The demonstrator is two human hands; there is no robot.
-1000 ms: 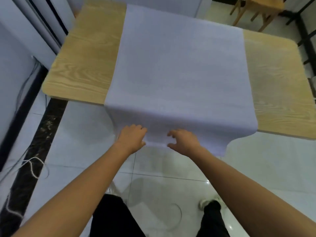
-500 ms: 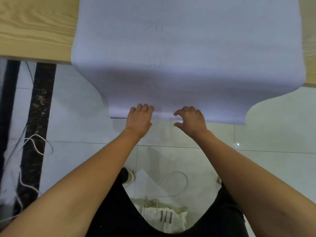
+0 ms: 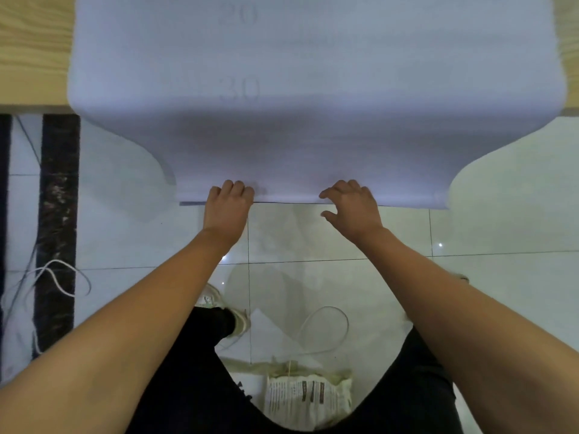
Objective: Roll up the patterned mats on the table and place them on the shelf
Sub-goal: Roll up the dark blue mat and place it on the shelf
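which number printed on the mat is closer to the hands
The 30, by the fold where the mat drops off the table; the 20 lies farther up.

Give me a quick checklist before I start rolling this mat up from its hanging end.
1. Left hand on the bottom edge of the mat: ok, its fingers are curled on the edge.
2. Right hand grip: not ok. The fingers touch the edge, but the thumb sits below it, off the mat.
3. Bottom edge straight: ok, it runs level between the hands.
4. Mat surface bare: ok where visible. The far end on the table is out of frame, so cannot tell.
5. Footing: not ok. A loose cable and a bag lie by the feet.
6. Shelf free: cannot tell, it is not in view.
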